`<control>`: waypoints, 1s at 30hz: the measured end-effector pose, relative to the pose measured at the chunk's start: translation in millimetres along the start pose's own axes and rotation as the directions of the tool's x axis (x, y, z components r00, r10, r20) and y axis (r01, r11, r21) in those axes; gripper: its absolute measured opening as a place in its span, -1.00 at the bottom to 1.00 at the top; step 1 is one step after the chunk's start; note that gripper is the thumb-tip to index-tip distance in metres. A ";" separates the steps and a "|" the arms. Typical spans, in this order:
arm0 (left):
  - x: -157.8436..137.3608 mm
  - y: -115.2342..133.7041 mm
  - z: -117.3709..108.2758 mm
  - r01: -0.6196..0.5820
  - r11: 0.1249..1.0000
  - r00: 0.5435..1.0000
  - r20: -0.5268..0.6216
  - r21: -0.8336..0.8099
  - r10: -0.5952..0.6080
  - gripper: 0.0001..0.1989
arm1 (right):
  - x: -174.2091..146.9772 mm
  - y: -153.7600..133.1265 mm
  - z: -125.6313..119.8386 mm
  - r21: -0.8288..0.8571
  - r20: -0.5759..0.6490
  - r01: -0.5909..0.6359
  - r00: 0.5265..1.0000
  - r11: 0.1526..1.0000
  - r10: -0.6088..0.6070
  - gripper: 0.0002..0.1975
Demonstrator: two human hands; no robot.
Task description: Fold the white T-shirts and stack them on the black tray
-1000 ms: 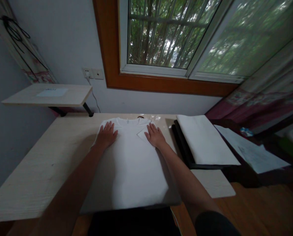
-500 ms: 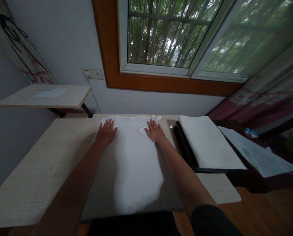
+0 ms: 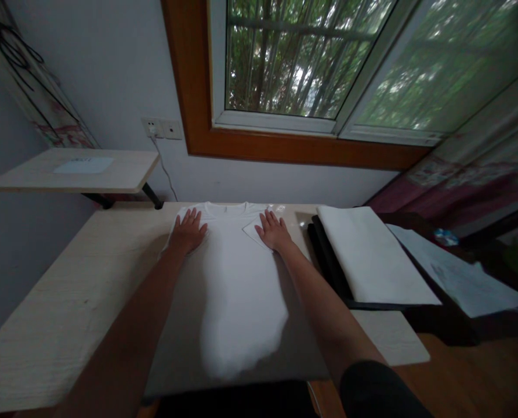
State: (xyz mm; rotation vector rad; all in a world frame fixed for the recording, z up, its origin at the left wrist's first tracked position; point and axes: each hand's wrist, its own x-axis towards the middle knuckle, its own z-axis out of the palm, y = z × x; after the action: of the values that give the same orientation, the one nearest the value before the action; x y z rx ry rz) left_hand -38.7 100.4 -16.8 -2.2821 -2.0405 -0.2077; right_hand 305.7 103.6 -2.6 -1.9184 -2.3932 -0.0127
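Observation:
A white T-shirt (image 3: 236, 278) lies spread on the pale wooden table (image 3: 67, 290), its neckline toward the wall and its lower part reaching the front edge. My left hand (image 3: 189, 231) rests flat on its upper left, near the sleeve, fingers apart. On the upper right, my right hand (image 3: 274, 231) presses flat over the sleeve, which is folded inward to a point beside the fingers. Neither hand grips anything. Shadows of my arms fall across both sides of the shirt.
Right of the shirt lie stacked black and white flat sheets (image 3: 372, 255), with a loose printed sheet (image 3: 463, 270) beyond. A raised shelf (image 3: 128, 174) bearing a paper stands at the back left. A cable (image 3: 167, 171) hangs from the wall socket. The window (image 3: 302, 69) is behind.
Both hands stay in nearly the same places on the shirt. The view has shifted very slightly. Near the neckline the cloth looks a little smoother.

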 end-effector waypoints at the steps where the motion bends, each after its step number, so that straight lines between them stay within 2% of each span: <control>1: -0.1 0.2 -0.4 -0.001 1.000 1.000 0.004 0.000 0.001 -0.29 | -0.9 -1.4 -1.4 -0.009 -0.011 0.004 1.000 1.000 -0.004 -0.31; 7: -3.1 3.0 -5.2 -0.005 1.000 1.000 -0.015 -0.006 0.005 -0.30 | -14.2 -18.6 -9.7 -0.025 -0.131 0.100 0.986 0.995 -0.103 -0.35; 11: -7.9 4.8 -10.2 -0.036 0.999 0.994 -0.103 -0.021 0.034 -0.34 | -28.1 -24.9 -8.5 0.031 -0.078 0.160 0.985 0.987 -0.157 -0.33; 14: -10.8 5.1 -15.2 -0.097 0.994 0.977 -0.193 -0.046 0.086 -0.39 | -34.5 -24.2 -5.8 0.049 -0.058 0.162 0.986 0.986 -0.159 -0.32; 17: -15.8 7.3 -21.8 -0.144 0.985 0.967 -0.225 -0.099 0.119 -0.41 | -35.5 -23.2 -4.3 0.056 -0.042 0.150 0.988 0.987 -0.148 -0.31; 20: -29.7 13.0 -29.1 -0.166 0.978 0.971 -0.192 -0.126 0.140 -0.42 | -34.2 -23.1 -3.4 0.057 -0.029 0.145 0.989 0.988 -0.143 -0.31; 23: -54.1 17.4 -33.5 -0.178 0.981 0.976 -0.146 -0.081 0.165 -0.41 | -33.6 -23.2 -2.4 0.055 -0.037 0.146 0.989 0.988 -0.145 -0.32; 27: -85.9 13.4 -31.1 -0.151 0.988 0.987 -0.052 -0.006 0.151 -0.35 | -33.9 -23.2 -2.2 0.053 -0.037 0.152 0.988 0.987 -0.150 -0.31; 30: -95.7 7.6 -27.2 -0.140 0.990 0.990 -0.015 0.011 0.140 -0.36 | -33.8 -23.4 -2.2 0.053 -0.038 0.153 0.988 0.987 -0.151 -0.31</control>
State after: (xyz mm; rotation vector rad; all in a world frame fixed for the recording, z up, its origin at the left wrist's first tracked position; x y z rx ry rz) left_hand -42.9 1.6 -4.0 -2.3973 -1.8600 -0.2053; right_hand 290.3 65.4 -1.6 -1.6948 -2.4838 0.0135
